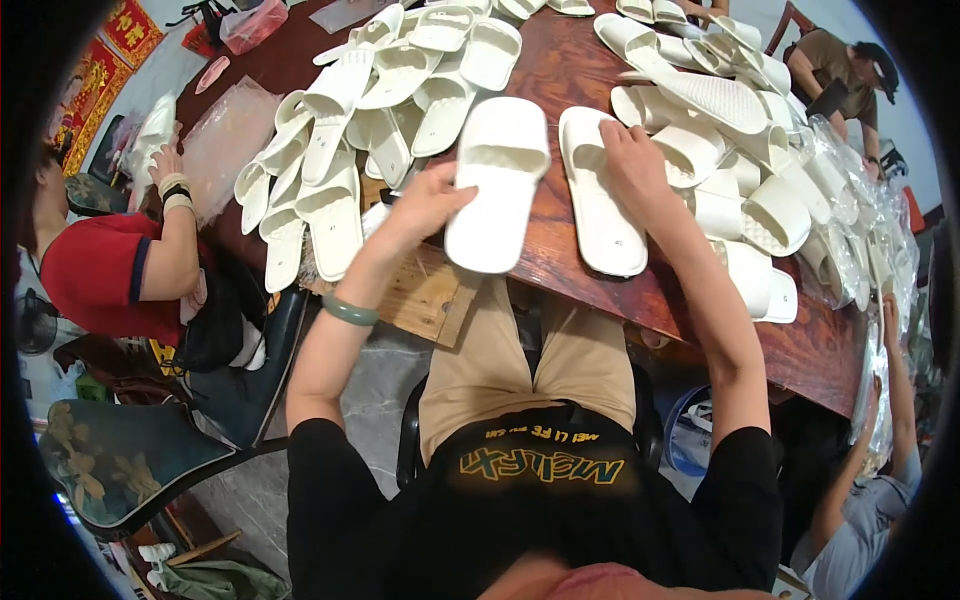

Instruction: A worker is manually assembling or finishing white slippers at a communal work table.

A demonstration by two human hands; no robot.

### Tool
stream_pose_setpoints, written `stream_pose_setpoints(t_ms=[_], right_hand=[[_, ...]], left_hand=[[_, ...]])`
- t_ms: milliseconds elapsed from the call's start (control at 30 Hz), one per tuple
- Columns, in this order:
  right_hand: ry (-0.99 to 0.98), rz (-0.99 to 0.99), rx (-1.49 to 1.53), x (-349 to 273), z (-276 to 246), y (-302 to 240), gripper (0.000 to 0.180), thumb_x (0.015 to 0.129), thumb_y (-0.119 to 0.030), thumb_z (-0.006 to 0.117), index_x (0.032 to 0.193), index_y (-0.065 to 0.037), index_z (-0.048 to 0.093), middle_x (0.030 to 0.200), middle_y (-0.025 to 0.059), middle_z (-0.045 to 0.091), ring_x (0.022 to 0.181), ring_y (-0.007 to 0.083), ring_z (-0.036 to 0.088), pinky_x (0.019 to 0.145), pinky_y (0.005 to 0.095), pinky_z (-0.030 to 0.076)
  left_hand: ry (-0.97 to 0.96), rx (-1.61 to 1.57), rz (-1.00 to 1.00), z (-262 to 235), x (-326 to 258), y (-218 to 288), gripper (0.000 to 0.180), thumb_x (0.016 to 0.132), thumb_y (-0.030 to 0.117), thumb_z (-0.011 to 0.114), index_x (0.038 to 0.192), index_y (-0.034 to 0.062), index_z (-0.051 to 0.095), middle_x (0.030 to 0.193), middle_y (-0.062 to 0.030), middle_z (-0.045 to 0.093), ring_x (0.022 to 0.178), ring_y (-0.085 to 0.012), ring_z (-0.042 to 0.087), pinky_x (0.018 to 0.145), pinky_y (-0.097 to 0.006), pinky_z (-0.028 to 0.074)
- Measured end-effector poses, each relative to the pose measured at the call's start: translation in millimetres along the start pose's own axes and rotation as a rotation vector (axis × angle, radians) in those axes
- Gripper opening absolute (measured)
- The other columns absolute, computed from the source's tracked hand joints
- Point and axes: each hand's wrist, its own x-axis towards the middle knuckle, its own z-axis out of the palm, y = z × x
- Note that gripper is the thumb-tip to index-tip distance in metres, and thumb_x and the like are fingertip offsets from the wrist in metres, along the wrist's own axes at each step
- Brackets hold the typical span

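Note:
A white slide slipper point(495, 220) is gripped at its left edge by my left hand point(432, 205), the thumb lying over the footbed. It is tilted up over the table's near edge, toe pointing away from me. To its right is a second white slipper point(608, 235), its heel toward me. My right hand point(637, 165) closes on this slipper's right side near the strap; the fingertips are partly hidden. The two slippers are apart. A jade-green bangle point(350, 310) circles my left wrist.
White slippers pile up on the left point(330, 190) and right point(760, 200) of the reddish wooden table point(560, 50). Plastic-wrapped slippers point(850, 250) lie at the far right. A person in red point(100, 260) sits left; other people are at the right. An upholstered chair point(130, 455) stands lower left.

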Motion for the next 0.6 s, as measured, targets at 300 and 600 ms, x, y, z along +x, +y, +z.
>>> stream_pose_setpoints(t_ms=[300,600], right_hand=[[0.270,-0.011,0.243,-23.5,-13.9,-20.9,0.043,0.075,0.001,0.055,0.117,-0.002,0.049,0.118,0.0153,0.054,0.102,0.0342,0.051,0.086,0.0404,0.045],[0.229,-0.209,1.070,-39.7,-63.8,-87.0,0.032,0.070,0.000,0.068,0.102,0.000,0.062,0.097,0.0143,0.058,0.087,0.0282,0.053,0.079,0.0339,0.043]], left_hand=[[0.051,0.556,-0.004,13.4,-9.4,12.0,0.033,0.087,0.029,0.059,0.103,0.0004,0.061,0.066,-0.0092,0.060,0.058,-0.0134,0.056,0.054,-0.030,0.042],[0.079,0.448,0.175,82.0,-51.9,59.0,0.089,0.091,0.062,0.018,0.138,-0.0100,-0.006,0.082,-0.0307,0.058,0.072,-0.0419,0.059,0.065,-0.043,0.044]])
